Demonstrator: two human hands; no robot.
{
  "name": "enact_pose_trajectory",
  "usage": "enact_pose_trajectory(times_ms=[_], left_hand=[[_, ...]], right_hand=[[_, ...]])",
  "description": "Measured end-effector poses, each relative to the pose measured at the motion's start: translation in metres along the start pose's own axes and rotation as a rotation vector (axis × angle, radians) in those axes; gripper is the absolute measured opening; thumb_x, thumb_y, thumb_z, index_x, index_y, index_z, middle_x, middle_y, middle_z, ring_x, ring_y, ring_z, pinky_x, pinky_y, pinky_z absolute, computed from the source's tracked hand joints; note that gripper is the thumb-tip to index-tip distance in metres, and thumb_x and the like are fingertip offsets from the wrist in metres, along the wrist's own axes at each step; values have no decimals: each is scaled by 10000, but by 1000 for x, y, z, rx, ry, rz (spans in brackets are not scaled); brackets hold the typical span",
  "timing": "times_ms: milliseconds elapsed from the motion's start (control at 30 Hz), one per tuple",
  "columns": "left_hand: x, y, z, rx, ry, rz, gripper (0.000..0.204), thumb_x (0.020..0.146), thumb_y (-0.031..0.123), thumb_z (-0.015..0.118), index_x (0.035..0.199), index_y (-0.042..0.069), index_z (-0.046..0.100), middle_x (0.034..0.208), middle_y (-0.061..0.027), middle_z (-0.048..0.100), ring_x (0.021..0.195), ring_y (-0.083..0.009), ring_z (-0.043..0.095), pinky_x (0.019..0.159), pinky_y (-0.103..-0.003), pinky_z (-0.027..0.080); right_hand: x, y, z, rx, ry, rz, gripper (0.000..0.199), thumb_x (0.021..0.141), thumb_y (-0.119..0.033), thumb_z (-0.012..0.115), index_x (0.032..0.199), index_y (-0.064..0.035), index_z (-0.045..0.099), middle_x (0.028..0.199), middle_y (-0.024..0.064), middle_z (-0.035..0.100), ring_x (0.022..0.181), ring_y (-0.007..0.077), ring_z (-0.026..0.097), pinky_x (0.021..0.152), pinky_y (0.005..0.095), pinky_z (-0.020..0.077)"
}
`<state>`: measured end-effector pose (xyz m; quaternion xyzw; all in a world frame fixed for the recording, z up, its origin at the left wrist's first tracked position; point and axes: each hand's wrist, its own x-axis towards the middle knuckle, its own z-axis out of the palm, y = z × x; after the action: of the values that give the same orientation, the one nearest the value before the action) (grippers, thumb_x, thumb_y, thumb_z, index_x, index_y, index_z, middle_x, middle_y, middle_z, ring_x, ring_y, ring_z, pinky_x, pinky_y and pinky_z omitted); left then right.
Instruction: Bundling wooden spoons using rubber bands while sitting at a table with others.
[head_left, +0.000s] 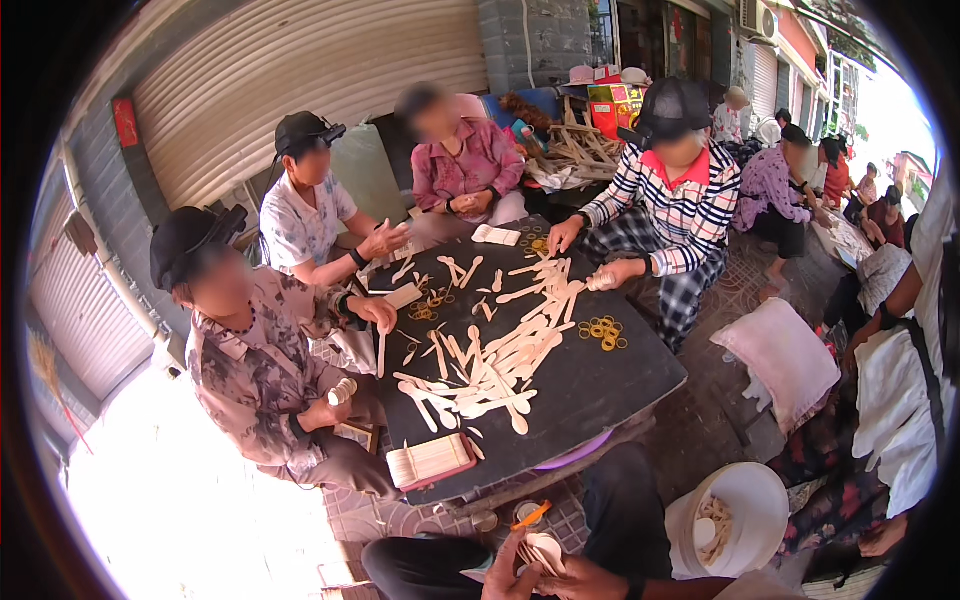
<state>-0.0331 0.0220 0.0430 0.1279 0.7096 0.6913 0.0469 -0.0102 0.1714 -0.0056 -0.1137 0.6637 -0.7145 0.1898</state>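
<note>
Over my lap at the lower edge, my left hand [506, 572] and my right hand [588, 580] are closed together around a small stack of wooden spoons [543, 550]. The rounded ends fan out between my fingers. An orange item [531, 514] shows just beyond my left fingertips; I cannot tell what it is or whether I touch it. Ahead, a long heap of loose wooden spoons [500, 375] covers the middle of the black table [610, 390]. At its near left corner, a row of wooden sticks [430, 460] lies in a reddish tray.
Yellow rubber bands [602, 333] lie on the table's right side, with more at its far edge. Several people sit around the table, two with bundles in hand. A white bucket [735, 520] holding wooden pieces stands at my right, near a pink cushion [778, 355].
</note>
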Motion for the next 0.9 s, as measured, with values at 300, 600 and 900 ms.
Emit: enact_pose_trajectory(times_ms=[300,600,900], left_hand=[[-10,-13,-12,-290,-145,-147,477,850,57,549,1287,6,366,1171,-87,488,1055,-176,475,900,-281,384],[-11,-13,-2,-395,-130,-74,418,878,52,520,1275,29,390,1157,-69,492,1005,-163,500,815,-262,435],[-15,-42,5,-319,74,-188,307,891,24,465,1191,47,404,889,-25,528,718,-82,512,607,-201,443]], right_hand=[[-1,-29,-8,368,-185,259,291,895,-220,539,1124,-44,502,950,37,572,852,141,570,720,262,475],[-4,-7,-13,290,-273,310,302,903,-244,520,1131,-48,498,964,52,577,853,154,577,724,281,484],[1,41,-1,1233,-193,356,416,886,-223,545,1237,-42,413,1125,53,512,1015,186,529,861,337,457]])
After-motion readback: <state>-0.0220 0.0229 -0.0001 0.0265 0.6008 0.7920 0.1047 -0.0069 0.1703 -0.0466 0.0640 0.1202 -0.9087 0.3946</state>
